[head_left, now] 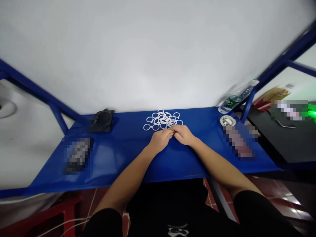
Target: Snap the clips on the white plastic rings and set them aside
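A heap of several white plastic rings [161,119] lies on the blue table [118,154] near its far edge. My left hand [160,140] and my right hand [183,134] meet just in front of the heap, fingertips pinched together. Both are closed on a small white ring at the heap's near edge; the ring itself is mostly hidden by my fingers.
A dark crumpled cloth or bag [101,120] sits at the far left of the table. A plastic water bottle [237,96] lies at the far right beside a round metal lid [227,120]. A black table [283,138] stands to the right, a white wall behind.
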`<state>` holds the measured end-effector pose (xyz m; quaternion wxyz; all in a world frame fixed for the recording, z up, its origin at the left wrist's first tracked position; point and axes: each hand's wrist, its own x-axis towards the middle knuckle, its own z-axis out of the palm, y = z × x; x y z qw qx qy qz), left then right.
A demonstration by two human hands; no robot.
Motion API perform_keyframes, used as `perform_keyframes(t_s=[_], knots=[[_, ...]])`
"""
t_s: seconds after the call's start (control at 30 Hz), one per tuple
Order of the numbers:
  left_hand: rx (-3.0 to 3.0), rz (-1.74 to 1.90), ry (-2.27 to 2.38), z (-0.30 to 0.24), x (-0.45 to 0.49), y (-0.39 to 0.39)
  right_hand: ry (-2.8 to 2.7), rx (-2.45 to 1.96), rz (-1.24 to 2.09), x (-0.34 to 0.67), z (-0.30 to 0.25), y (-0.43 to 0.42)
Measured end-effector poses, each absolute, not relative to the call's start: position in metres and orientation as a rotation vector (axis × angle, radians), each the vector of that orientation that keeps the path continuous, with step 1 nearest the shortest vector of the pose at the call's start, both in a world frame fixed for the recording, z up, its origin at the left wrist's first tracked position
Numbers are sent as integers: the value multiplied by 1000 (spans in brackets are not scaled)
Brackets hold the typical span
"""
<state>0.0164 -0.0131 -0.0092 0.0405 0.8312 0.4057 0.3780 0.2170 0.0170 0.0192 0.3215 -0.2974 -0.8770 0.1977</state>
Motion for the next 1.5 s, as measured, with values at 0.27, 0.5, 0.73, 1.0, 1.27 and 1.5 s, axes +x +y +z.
perform_keyframes(t_s=[0.27, 0.5, 0.73, 1.0, 1.27, 1.5], knots=[[2580, 1253, 1116, -5, 16, -15, -2241, -699, 545, 218, 19, 20], [2474, 1239, 1184, -2, 11, -13, -2208, -756, 499, 224, 17, 22], [2410, 1184, 1196, 3, 9, -14, -2068, -1213, 326, 252, 11, 51], [2501, 1214, 1141, 6, 10, -14, -2275, -1266, 282, 267, 12, 58], [2545, 1145, 1035, 9, 11, -15, -2355, -1291, 319, 266, 4, 59], [2579, 1061, 1006, 9, 10, -15, -2386, -1341, 334, 264, 1, 61]])
